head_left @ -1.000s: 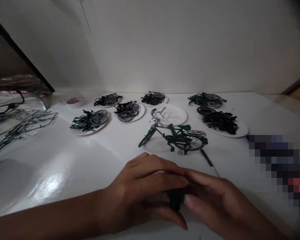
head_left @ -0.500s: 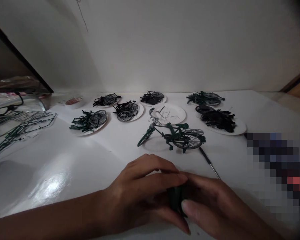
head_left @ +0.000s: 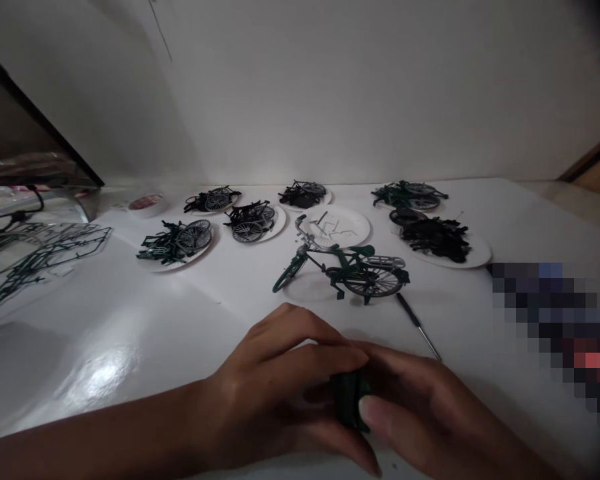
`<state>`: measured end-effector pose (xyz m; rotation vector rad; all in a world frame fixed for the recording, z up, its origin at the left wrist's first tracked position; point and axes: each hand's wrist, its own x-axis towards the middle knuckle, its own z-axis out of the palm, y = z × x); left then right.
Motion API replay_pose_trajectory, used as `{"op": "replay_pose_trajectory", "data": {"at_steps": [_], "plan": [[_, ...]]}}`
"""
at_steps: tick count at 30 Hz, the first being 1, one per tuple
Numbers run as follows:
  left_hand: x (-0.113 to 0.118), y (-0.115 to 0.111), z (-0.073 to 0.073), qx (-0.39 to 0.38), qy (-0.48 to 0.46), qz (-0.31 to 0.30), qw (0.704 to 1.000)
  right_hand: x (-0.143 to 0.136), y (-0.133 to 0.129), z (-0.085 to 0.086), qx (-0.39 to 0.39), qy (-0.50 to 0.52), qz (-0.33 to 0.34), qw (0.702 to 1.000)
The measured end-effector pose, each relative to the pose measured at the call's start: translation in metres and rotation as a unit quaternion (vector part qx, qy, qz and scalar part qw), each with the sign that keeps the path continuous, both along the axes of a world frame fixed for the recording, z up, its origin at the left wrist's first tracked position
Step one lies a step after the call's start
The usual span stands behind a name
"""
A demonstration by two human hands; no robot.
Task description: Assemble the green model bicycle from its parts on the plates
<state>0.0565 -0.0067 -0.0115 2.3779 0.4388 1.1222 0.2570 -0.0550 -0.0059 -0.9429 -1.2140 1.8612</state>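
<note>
Close in front of me, both hands meet around a small dark green part (head_left: 350, 400), mostly covered by fingers, so its kind does not show. My left hand (head_left: 285, 380) curls over it from the left, thumb below and fingers above. From the right, my right hand (head_left: 415, 393) pinches it, with the thumb pressed on its near face. Just beyond the hands a green model bicycle (head_left: 347, 270) stands upright on the white table (head_left: 180, 347), its handlebar toward the left. A screwdriver (head_left: 417, 325) with a black handle lies to the right of its rear wheel.
Behind the bicycle a white plate (head_left: 357, 230) holds thin pale pieces. Several other plates carry dark model parts and wheels, such as the black pile (head_left: 435, 237) at right and the green pile (head_left: 167, 243) at left. Green part frames (head_left: 40, 260) lie far left. A bowl (head_left: 147, 205) stands behind.
My fingers have shifted slightly around the green part, and a bit more of it shows now. The bicycle, plates and screwdriver keep their places; the view has moved a little.
</note>
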Motion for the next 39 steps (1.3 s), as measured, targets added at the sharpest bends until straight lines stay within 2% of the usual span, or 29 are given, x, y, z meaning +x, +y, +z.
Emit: {"op": "replay_pose_trajectory", "data": {"at_steps": [4, 8, 11, 16, 21, 25, 28, 33, 35, 37, 39], "plan": [[0.0, -0.002, 0.001, 0.015, 0.001, 0.002, 1.0, -0.002, -0.004, -0.006, 0.027, 0.005, -0.021, 0.999], [0.0, -0.004, 0.0, -0.008, 0.002, -0.002, 1.0, -0.004, -0.004, -0.01, 0.062, 0.001, -0.043, 0.997], [0.001, -0.005, -0.004, -0.026, -0.01, -0.011, 1.0, -0.001, -0.002, -0.008, 0.082, -0.037, -0.033, 0.995], [0.0, -0.003, -0.008, -0.024, -0.005, -0.01, 1.0, 0.003, -0.001, -0.007, 0.064, -0.091, -0.008, 0.994], [0.0, 0.001, -0.007, 0.033, -0.007, 0.002, 0.999, -0.001, -0.002, -0.012, 0.045, -0.072, -0.03, 0.996], [0.001, 0.002, -0.011, 0.001, -0.021, 0.019, 1.0, -0.003, 0.0, -0.012, 0.046, -0.087, -0.067, 0.993], [0.001, 0.001, -0.016, -0.062, -0.037, 0.032, 0.997, 0.0, 0.003, -0.013, 0.076, -0.161, -0.115, 0.977], [0.001, 0.002, -0.022, -0.137, -0.033, 0.029, 0.99, 0.012, 0.01, -0.013, 0.151, -0.233, -0.127, 0.952], [0.003, 0.003, -0.022, -0.174, -0.051, 0.022, 0.983, 0.014, 0.012, -0.012, 0.206, -0.27, -0.16, 0.927], [0.004, 0.005, -0.021, -0.194, -0.08, 0.016, 0.978, 0.014, 0.013, -0.011, 0.282, -0.305, -0.191, 0.89], [0.005, 0.005, -0.019, -0.192, -0.097, 0.016, 0.976, 0.014, 0.013, -0.01, 0.363, -0.325, -0.193, 0.852]]}}
